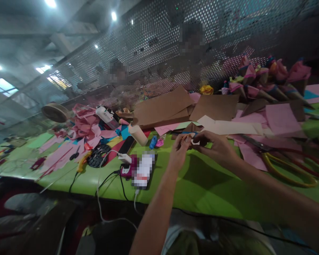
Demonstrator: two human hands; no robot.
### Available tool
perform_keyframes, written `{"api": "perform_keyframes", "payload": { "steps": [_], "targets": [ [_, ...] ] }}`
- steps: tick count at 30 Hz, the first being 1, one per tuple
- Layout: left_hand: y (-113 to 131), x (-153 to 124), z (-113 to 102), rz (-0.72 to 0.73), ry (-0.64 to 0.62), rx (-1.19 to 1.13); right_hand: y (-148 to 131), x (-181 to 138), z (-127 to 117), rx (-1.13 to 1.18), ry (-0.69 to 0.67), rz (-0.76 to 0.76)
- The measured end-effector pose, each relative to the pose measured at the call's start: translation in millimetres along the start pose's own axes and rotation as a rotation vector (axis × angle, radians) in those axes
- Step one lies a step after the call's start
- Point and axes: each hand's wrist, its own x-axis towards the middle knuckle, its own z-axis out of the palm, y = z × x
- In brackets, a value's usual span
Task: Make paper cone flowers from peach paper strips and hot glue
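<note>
Both my hands meet above the green table (202, 184), just in front of the paper stacks. My left hand (179, 150) is closed, pinching a small curled piece of pinkish-brown paper (186, 139) at its fingertips. My right hand (215, 145) is also closed on the same small paper piece from the right side, fingers bent around it. The piece is tiny and partly hidden by my fingers.
Brown cardboard sheets (162, 108) and pink paper (281, 118) lie behind my hands. Paper cones (266, 83) stand at the back right. Large yellow-handled scissors (287, 166) lie at right. A phone with cables (140, 170), a glue gun (106, 115) and scraps lie left. People sit behind a perforated screen.
</note>
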Motion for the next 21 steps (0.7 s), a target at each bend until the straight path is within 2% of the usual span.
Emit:
{"api": "perform_keyframes", "payload": {
  "steps": [4,9,17,21],
  "targets": [
    [0,3,1,0.029,-0.041,0.041,-5,0,-3,0.058,0.042,0.042],
    [0,2,2,0.086,-0.098,0.093,-4,0,-4,0.032,0.109,0.003],
    [-4,2,-2,-0.044,-0.1,0.02,4,1,-5,-0.017,0.115,0.004],
    [0,1,-1,-0.057,-0.067,0.004,5,1,-4,-0.016,0.102,0.011]
  ]
}}
